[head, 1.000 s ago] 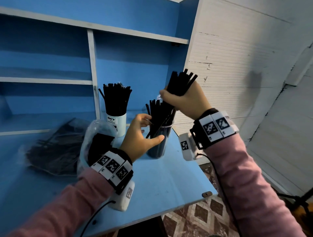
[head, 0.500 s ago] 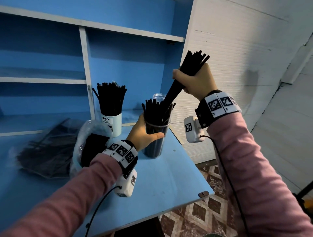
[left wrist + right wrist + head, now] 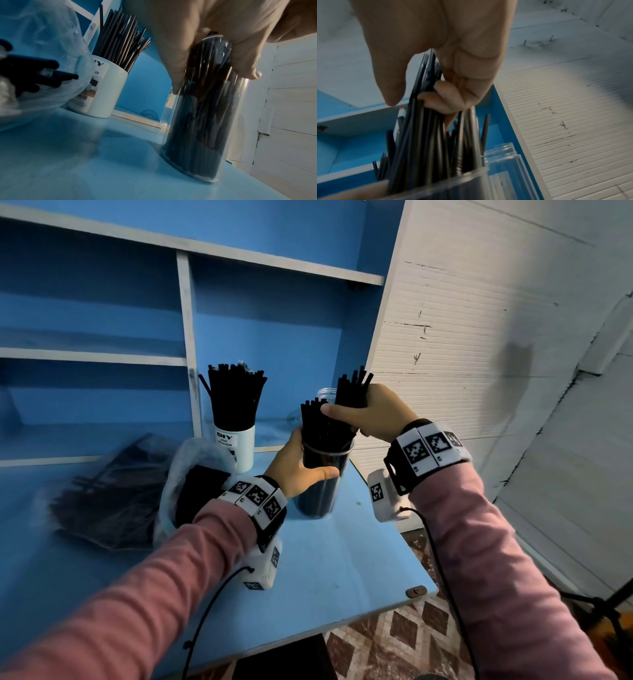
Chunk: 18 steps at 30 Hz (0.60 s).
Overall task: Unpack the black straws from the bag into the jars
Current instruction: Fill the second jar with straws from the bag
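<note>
1. A smooth blue-painted tabletop (image 3: 325, 570) stands before a blue shelf unit with pale wooden edges (image 3: 186, 344); to the right rises a white ribbed wall panel (image 3: 445, 344), scuffed with dark marks, and the floor below shows brown diamond-patterned tiles (image 3: 394, 642).
2. A white cylindrical holder (image 3: 236, 446) bears a label reading "DIY" in bold black, with smaller blurred words beneath and a barcode seen from the left wrist view; it is packed with thin black straws fanning upward (image 3: 236, 392).
3. A clear plastic cylindrical jar (image 3: 320, 487) stands upright on the tabletop, just right of the holder, dense with black straws.
4. The left hand (image 3: 298, 467) wraps the jar near its rim, thumb on the near side, fingers curled round the far side.
5. The right hand (image 3: 368, 416) is clenched round a bundle of black straws (image 3: 352, 386), whose lower ends sit inside the jar's mouth.
6. Behind stands an empty clear threaded-neck jar (image 3: 503, 159).
7. A crinkled translucent plastic bag (image 3: 185, 474) holding black straws lies left of the left wrist; beside it lies a second, blurred clear packet of dark straws (image 3: 102, 498).
</note>
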### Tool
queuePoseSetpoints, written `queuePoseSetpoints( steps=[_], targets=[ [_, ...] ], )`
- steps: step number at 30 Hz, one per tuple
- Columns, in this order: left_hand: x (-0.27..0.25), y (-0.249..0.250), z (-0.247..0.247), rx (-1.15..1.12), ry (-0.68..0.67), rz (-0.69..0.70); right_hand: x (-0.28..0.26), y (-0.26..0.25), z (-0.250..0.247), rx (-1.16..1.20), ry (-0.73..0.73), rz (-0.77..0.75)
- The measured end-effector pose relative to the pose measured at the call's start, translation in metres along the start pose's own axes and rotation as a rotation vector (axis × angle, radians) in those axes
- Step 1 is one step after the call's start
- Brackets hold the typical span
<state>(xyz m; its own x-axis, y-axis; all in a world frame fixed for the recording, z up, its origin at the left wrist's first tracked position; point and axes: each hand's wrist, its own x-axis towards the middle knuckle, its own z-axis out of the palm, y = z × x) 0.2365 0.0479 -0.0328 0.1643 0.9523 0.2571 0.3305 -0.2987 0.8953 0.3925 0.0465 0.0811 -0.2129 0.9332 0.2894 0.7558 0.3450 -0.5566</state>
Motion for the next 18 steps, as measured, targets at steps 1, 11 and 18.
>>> queuePoseSetpoints(
  steps=[1, 11, 18],
  targets=[
    [0.0, 0.0, 0.0, 0.002, 0.004, -0.002, -0.001, -0.001, -0.001, 0.037, 0.03, -0.004],
    [0.0, -0.001, 0.001, -0.001, 0.022, 0.024, -0.009, -0.004, 0.018, 0.011, 0.358, -0.315],
    [0.001, -0.003, 0.001, -0.036, 0.01, 0.042, -0.017, 0.003, 0.034, -0.139, 0.201, -0.318]
  ],
)
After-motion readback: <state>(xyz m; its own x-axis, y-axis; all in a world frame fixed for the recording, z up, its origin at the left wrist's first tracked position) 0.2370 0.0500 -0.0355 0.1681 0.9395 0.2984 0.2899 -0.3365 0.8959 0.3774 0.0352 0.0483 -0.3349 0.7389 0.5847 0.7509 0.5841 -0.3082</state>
